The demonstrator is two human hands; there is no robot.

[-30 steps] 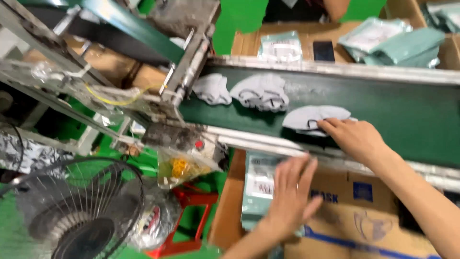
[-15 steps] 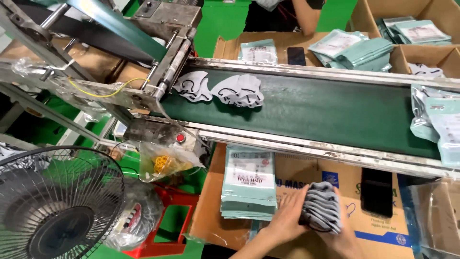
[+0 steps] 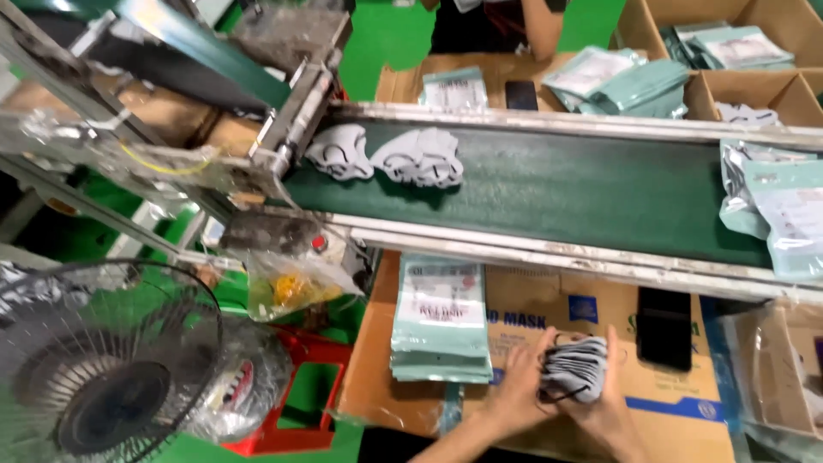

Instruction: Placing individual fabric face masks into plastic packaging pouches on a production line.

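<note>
Both my hands hold a small stack of grey face masks (image 3: pixel 573 367) over a flat cardboard box (image 3: pixel 549 313) in front of me. My left hand (image 3: pixel 517 390) grips the stack's left side and my right hand (image 3: pixel 610 401) wraps its right side. A pile of pale green pouches (image 3: pixel 441 319) lies just left of my hands. On the dark green conveyor belt (image 3: pixel 583 193) behind, two more grey masks (image 3: pixel 339 152) (image 3: pixel 420 157) lie near the machine's outlet.
A black phone (image 3: pixel 664 327) rests on the box at right. Filled pouches (image 3: pixel 784 210) pile up at the belt's right end. Cardboard boxes with pouches (image 3: pixel 634 81) stand beyond the belt, where another person's arm (image 3: pixel 540 26) shows. A wire-guarded fan (image 3: pixel 103 369) stands at lower left.
A second ago my right hand reached onto the belt for a mask. Both hands have since come down to the box and now hold the mask stack together.
</note>
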